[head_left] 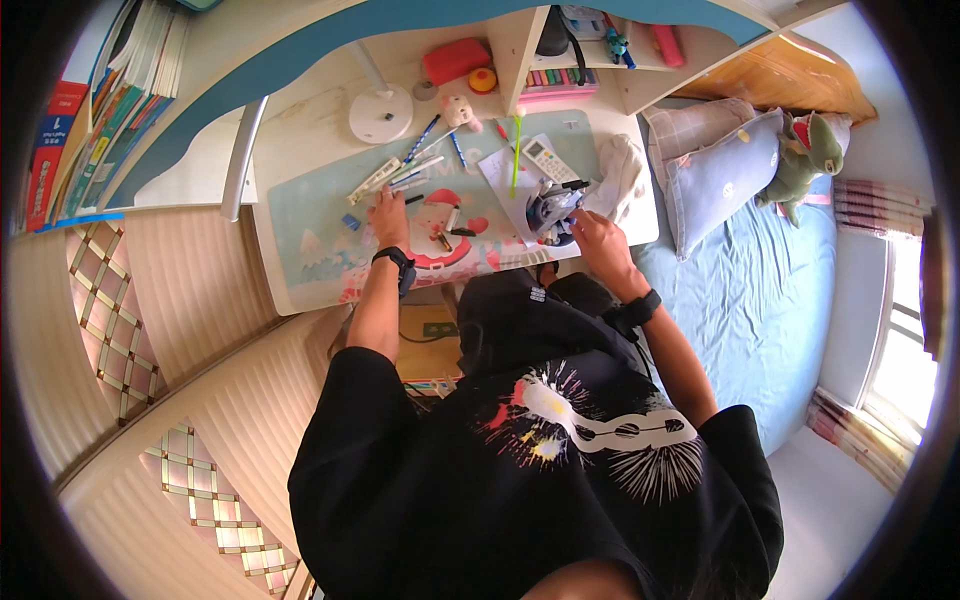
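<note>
On the table (285, 160), over a pale blue printed mat (312, 215), my left hand (388, 220) reaches fingers down to a loose cluster of pens (415, 170); I cannot tell whether it grips one. A small blue block (350, 222) lies just left of it, a short black piece (414, 199) just right. My right hand (597, 243) has its fingers curled at the right side of a grey-blue pouch (552, 212), though whether they close on it I cannot make out. That pouch sits near the table's front edge, partly over a white sheet (497, 175). Beyond it lie a white remote control (546, 160) and a slim green stick (517, 155); farther back stand a round white lamp base (380, 113) and a red case (456, 62).
</note>
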